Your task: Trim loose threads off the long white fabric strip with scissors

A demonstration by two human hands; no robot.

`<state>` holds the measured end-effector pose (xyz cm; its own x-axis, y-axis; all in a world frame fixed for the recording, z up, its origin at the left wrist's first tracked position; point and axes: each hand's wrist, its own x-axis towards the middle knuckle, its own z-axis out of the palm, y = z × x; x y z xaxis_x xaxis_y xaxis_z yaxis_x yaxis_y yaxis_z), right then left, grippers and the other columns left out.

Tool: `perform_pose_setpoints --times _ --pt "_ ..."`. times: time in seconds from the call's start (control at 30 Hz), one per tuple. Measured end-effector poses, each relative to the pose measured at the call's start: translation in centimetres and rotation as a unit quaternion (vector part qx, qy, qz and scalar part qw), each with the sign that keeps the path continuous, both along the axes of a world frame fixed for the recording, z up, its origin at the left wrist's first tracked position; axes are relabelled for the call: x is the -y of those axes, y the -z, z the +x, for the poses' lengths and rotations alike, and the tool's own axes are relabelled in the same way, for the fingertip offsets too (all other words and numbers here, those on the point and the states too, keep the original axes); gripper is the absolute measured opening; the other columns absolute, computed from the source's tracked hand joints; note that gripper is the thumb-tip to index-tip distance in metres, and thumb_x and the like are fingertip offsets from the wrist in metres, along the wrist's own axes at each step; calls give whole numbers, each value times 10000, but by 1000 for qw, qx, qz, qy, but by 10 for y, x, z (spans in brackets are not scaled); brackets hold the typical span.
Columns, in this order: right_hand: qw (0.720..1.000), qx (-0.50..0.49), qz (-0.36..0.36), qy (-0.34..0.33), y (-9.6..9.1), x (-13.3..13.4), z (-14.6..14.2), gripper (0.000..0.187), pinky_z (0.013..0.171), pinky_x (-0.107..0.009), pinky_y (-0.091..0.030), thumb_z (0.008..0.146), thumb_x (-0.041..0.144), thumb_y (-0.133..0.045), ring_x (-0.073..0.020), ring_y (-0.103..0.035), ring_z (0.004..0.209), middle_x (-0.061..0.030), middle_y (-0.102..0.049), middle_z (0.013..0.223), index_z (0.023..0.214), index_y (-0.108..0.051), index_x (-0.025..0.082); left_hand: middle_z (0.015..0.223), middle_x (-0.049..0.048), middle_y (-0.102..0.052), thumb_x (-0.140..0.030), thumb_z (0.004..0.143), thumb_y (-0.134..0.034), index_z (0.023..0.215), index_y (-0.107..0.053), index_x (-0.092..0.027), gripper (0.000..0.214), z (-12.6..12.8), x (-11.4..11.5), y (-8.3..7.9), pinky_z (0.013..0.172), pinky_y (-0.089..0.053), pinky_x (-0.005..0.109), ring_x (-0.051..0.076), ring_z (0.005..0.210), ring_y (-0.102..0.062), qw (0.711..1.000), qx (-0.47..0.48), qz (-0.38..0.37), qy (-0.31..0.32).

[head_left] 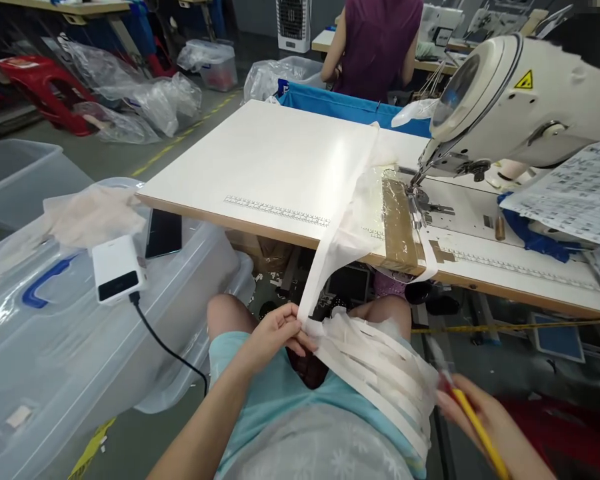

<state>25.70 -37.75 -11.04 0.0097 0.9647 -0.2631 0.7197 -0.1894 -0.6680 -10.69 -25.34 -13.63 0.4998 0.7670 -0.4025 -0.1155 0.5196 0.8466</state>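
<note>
My left hand (283,330) pinches a long white fabric strip (325,257) between thumb and fingers, above my lap. From there the strip runs up over the table edge towards the sewing machine. A loose pile of white strips and sheer pale fabric (380,363) lies across my lap, beside the left hand. My right hand (473,410), to the right of the pile, is closed around a tool with a yellow-and-red handle (473,417). Its pale tip is blurred by motion, so its kind is unclear.
The sewing machine (500,100) stands on a white table (260,157) with printed rulers. To the left, a power bank (117,267) and phone (164,233) lie on a clear plastic bin (180,307). Another person (380,47) sits beyond a blue cloth bin (350,107).
</note>
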Motion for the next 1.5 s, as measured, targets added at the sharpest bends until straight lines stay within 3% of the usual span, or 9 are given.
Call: perform_pose_setpoints --times 0.13,0.27,0.37,0.57,0.87,1.03,1.3,1.5 --pt "969 -110 -113 -193 2 -55 -66 449 560 -242 -410 946 626 -426 -141 -457 630 17 -470 722 781 -462 210 764 117 -734 -547 808 -670 911 -546 -138 440 4 10 -2 649 -556 248 199 747 -711 1000 -6 -14 -21" --pt "942 -49 -105 -314 -1 -101 -98 517 534 -245 -313 910 674 -437 -128 -373 599 37 -383 664 694 -368 209 779 128 -739 -538 775 -716 861 -579 -125 444 2 16 2 634 -549 225 200 750 -718 999 -8 -38 -35" --pt "928 17 -104 -357 2 -118 -105 544 522 -253 -264 887 708 -422 -133 -372 591 32 -389 643 678 -362 209 803 127 -743 -537 750 -742 841 -585 -127 449 1 18 4 658 -556 228 207 781 -723 998 -1 -57 -37" --pt "918 77 -89 -380 1 -128 -116 543 504 -263 -213 888 691 -461 -126 -390 543 35 -426 608 663 -363 207 869 129 -744 -525 746 -752 878 -610 -118 451 0 16 7 684 -565 231 227 863 -721 997 3 -63 -36" --pt "908 227 -5 -352 1 -123 -122 513 510 -281 -173 877 674 -535 -174 -523 589 4 -563 655 690 -425 209 846 133 -747 -532 704 -783 845 -606 -125 465 3 16 16 694 -565 250 223 832 -721 995 2 -94 -46" --pt "902 240 -9 -359 -4 -126 -127 488 518 -281 -188 884 644 -556 -191 -555 620 -13 -593 682 696 -448 206 800 129 -745 -549 691 -783 824 -603 -127 478 2 16 15 691 -555 270 220 774 -720 994 -6 -95 -45" --pt "916 207 -16 -342 7 -123 -123 483 510 -287 -168 879 582 -562 -167 -491 536 -8 -516 593 621 -389 212 779 126 -742 -551 693 -778 795 -594 -128 473 4 16 12 692 -545 284 220 757 -717 994 -15 -97 -46" --pt "908 220 20 -357 4 -127 -128 437 516 -289 -173 899 580 -531 -180 -531 587 -28 -580 676 692 -432 209 766 130 -737 -547 678 -788 804 -594 -123 483 6 13 9 692 -545 302 228 736 -714 995 -12 -88 -44"
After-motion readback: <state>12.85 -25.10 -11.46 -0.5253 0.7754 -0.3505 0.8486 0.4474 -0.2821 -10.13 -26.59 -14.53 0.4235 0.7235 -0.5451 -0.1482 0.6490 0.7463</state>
